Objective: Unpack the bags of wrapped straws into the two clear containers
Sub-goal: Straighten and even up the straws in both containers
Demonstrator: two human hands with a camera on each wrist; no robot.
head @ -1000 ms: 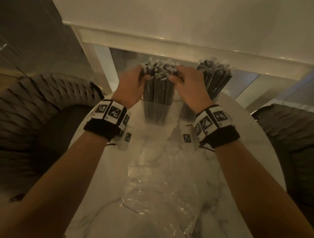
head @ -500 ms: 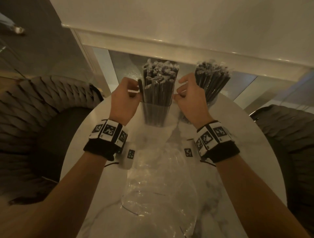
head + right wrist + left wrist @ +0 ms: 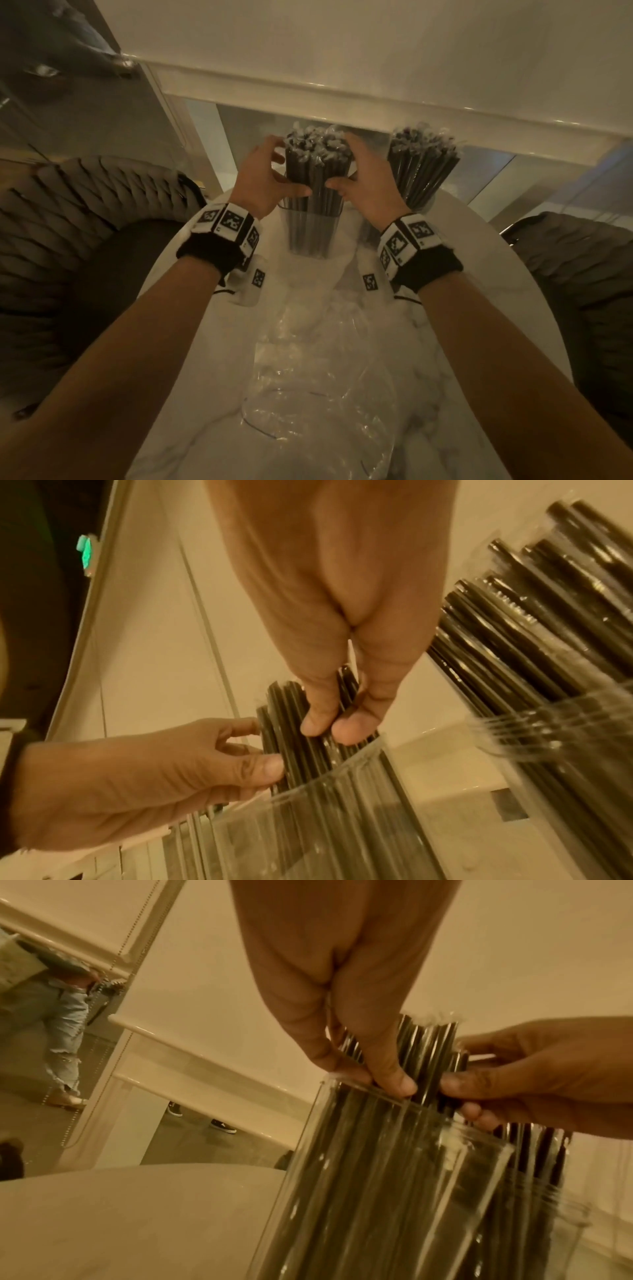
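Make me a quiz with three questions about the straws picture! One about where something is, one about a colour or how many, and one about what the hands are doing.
1. Where is the empty plastic bag?
A. On the table, nearer the person than the containers
B. Inside a container
C. On a chair

2. How many clear containers hold straws?
A. One
B. Two
C. Four

3. What are the hands doing?
A. Resting flat on the table
B. Both gripping the straws in the left container
C. Lifting the bag

Answers:
1 A: the crumpled bag lies on the marble table between the forearms.
2 B: the left container and the right container each hold dark straws.
3 B: the left hand and right hand curl round the straw bundle from both sides.
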